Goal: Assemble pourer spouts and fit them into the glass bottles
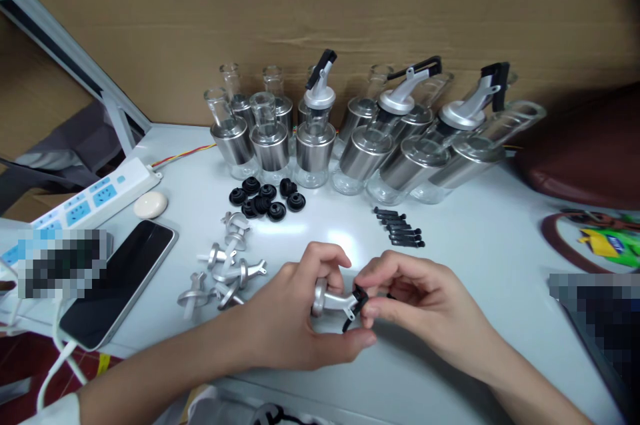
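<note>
My left hand [300,311] is wrapped round a silver pourer spout [336,299], its round base in the palm and its narrow end pointing right. At that narrow end sits a small black flip cap [357,301], pinched between the thumb and fingers of my right hand [415,295]. Left of my hands lie several loose silver spouts [243,271]. Behind them is a cluster of black ribbed stoppers [267,193]. A row of small black levers [400,227] lies beyond my right hand.
Several glass bottles with steel sleeves [316,145] stand along the cardboard at the back, three topped with pourers. At left are a power strip [95,195], a white round case [151,204] and a phone [120,281]. A brown tray with a green packet [613,246] is at right.
</note>
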The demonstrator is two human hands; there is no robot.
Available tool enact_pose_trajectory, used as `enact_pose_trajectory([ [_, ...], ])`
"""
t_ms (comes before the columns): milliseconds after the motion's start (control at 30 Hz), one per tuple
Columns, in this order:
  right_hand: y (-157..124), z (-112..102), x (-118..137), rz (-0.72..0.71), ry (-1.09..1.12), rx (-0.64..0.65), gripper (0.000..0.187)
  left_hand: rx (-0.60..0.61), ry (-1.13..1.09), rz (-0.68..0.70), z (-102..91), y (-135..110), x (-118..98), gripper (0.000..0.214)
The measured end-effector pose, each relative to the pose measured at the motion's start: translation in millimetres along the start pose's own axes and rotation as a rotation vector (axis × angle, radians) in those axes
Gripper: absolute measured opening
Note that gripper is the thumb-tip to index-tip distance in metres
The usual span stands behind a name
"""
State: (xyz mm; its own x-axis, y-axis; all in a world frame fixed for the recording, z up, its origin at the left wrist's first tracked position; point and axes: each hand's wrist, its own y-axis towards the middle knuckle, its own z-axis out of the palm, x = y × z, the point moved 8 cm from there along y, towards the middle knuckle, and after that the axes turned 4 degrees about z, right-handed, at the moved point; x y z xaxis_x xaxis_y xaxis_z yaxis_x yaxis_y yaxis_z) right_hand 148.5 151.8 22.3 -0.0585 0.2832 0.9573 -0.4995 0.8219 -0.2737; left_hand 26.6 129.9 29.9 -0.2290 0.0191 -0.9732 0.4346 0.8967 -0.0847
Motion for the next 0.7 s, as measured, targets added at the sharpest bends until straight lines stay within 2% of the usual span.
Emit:
enact_pose_trajectory([
  [300, -1.1, -2.4, 3.8, -0.064, -0.008, -0.018, 0.019, 0.004, -0.045, -0.038, 0.1, 0.6, 4.8, 0.056],
  [500, 0.6, -0.1, 4.1, -0.046, 0.002, -0.003, 0.014, 0.006, 0.065, -0.046, -1.6, 1.2, 5.1, 0.056],
  [700, 0.7, 2.2, 4.4, -0.048, -0.154, 0.037, 0.021, 0.024, 0.075, 0.055, 2.2, 5.4, -2.2, 0.045],
])
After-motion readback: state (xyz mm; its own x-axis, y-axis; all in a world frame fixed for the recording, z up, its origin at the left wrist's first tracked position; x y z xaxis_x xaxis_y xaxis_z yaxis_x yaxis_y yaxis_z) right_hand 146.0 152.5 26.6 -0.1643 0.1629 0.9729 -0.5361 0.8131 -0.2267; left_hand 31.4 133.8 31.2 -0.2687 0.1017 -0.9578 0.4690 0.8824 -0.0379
